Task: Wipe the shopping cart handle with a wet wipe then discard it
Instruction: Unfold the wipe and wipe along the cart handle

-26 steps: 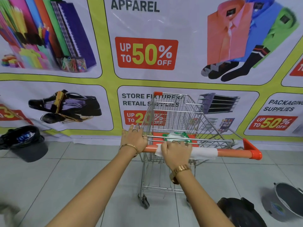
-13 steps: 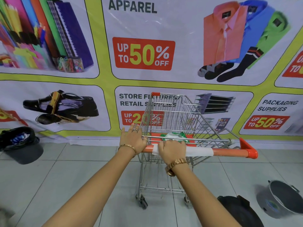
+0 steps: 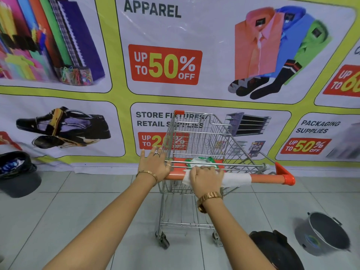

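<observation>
A wire shopping cart [image 3: 202,137] stands in front of me with an orange handle [image 3: 266,177] running left to right. A white wet wipe [image 3: 235,179] is draped over the middle of the handle. My right hand [image 3: 206,181] presses on the wipe's left part, fingers curled over it and the bar. My left hand [image 3: 155,165] rests on the handle's left end, fingers spread against the cart's corner. A green and white wipes packet [image 3: 200,160] lies on the cart's orange seat flap behind the handle.
A black-lined bin [image 3: 17,172] stands on the floor at the left. A grey bucket [image 3: 323,233] and a black bag [image 3: 276,250] sit at the lower right. A printed banner [image 3: 165,65] covers the wall right behind the cart. Tiled floor surrounds the cart.
My right hand has slid the wipe slightly left along the handle, closer to my left hand. The view has shifted a little; the left hand stays on the handle's end.
</observation>
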### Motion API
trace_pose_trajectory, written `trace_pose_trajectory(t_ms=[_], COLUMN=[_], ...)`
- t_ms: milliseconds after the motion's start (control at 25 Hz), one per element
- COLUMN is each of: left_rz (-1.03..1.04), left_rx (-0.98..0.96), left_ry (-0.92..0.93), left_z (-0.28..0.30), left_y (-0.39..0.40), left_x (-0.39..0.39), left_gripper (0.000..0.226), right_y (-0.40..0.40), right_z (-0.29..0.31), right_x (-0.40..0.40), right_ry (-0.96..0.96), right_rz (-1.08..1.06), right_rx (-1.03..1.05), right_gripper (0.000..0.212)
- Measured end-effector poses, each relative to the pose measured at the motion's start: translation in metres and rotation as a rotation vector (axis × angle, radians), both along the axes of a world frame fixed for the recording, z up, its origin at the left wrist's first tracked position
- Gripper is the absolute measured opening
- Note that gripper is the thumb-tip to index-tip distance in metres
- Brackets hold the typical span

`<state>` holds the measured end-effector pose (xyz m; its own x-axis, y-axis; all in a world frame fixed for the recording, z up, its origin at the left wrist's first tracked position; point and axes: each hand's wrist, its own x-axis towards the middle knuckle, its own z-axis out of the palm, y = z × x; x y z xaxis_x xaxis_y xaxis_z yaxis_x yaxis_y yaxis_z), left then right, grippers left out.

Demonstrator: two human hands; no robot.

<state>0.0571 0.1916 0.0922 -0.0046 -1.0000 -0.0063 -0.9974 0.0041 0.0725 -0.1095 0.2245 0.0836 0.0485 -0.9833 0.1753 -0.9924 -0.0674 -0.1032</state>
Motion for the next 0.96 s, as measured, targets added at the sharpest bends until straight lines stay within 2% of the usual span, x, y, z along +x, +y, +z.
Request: trace_pose_trajectory(t_ms=[120, 200, 320, 400, 520, 600, 800, 960], left_rz=[0.009, 0.012, 0.006, 0.007, -0.003, -0.011, -0.010, 0.002], left_rx=[0.007, 0.011, 0.003, 0.000, -0.007, -0.006, -0.007, -0.013], left_ry=[-0.006, -0.004, 0.000, 0.001, -0.007, 0.001, 0.003, -0.005], left_z=[0.000, 0.000, 0.001, 0.000, 0.000, -0.001, 0.001, 0.003], left_y=[0.001, 0.001, 0.002, 0.002, 0.000, 0.000, 0.003, 0.005], left_x=[0.007, 0.007, 0.002, 0.001, 0.006, 0.009, 0.005, -0.001], left_gripper=[0.059, 0.060, 0.059, 0.058, 0.057, 0.057, 0.057, 0.056], right_y=[0.001, 0.004, 0.001, -0.002, -0.002, 0.001, -0.002, -0.012], right_z=[0.000, -0.001, 0.000, 0.003, 0.004, 0.006, 0.011, 0.020], right_x=[-0.036, -0.062, -0.056, -0.029, -0.003, -0.017, -0.070, -0.018], right_ry=[-0.046, -0.038, -0.007, -0.008, 0.000, 0.001, 0.095, 0.073], right_rz=[0.045, -0.029, -0.151, -0.149, -0.036, 0.016, -0.157, -0.137], right_rx=[-0.051, -0.073, 0.008, 0.056, 0.059, 0.048, 0.131, 0.244], right_gripper=[0.067, 0.070, 0.053, 0.045, 0.044, 0.043, 0.038, 0.040])
